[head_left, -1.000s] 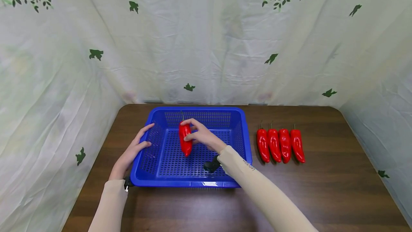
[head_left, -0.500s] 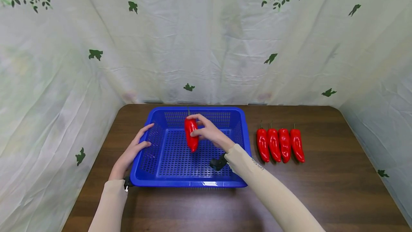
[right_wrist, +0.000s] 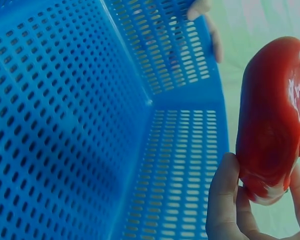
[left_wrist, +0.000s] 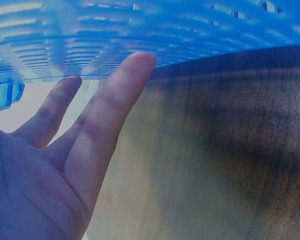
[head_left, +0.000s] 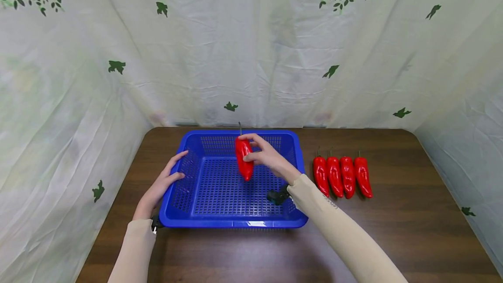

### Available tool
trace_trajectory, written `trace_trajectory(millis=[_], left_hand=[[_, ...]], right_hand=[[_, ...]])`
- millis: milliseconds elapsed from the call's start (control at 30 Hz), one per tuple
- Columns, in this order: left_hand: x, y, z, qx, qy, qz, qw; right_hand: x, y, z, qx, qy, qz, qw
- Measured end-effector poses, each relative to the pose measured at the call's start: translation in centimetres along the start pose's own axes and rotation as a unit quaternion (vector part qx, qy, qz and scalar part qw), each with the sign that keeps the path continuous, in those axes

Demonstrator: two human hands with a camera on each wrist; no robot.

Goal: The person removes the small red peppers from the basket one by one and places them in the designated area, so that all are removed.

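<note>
A red chili pepper (head_left: 245, 159) with a thin stem is upright above the blue plastic basket (head_left: 220, 224). My right hand (head_left: 269, 157) holds it from the side, thumb in front and fingers behind. In the right wrist view the pepper (right_wrist: 272, 115) stands out at the right, with my fingertips at its lower end. My left hand (head_left: 159, 187) holds the basket's left side, thumb and index fingertips over the rim. The left wrist view has its other fingers (left_wrist: 102, 120) stretched along the outside of the perforated wall.
Several more red chili peppers (head_left: 341, 177) lie side by side on the brown wooden table (head_left: 412, 213), right of the basket. A pale curtain (head_left: 255, 56) with leaf prints hangs behind the table and along both sides.
My right hand has lifted the chili pepper and moved it right and toward the basket's far side. My left hand, the basket and the row of peppers have stayed in place.
</note>
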State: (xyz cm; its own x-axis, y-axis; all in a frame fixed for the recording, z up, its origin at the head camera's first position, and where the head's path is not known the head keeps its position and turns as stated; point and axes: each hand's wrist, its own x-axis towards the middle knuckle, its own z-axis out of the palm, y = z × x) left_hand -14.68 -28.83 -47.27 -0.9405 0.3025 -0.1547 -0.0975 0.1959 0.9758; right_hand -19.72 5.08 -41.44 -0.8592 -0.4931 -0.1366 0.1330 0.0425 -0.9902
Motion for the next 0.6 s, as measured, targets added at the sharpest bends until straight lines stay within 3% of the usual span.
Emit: trace_trajectory(millis=[600], left_hand=[[-0.1, 0.3, 0.1, 0.008, 0.003, -0.005, 1.0]], right_hand=[[-2.6, -1.4, -3.8, -0.013, 0.014, -0.018, 0.9997]])
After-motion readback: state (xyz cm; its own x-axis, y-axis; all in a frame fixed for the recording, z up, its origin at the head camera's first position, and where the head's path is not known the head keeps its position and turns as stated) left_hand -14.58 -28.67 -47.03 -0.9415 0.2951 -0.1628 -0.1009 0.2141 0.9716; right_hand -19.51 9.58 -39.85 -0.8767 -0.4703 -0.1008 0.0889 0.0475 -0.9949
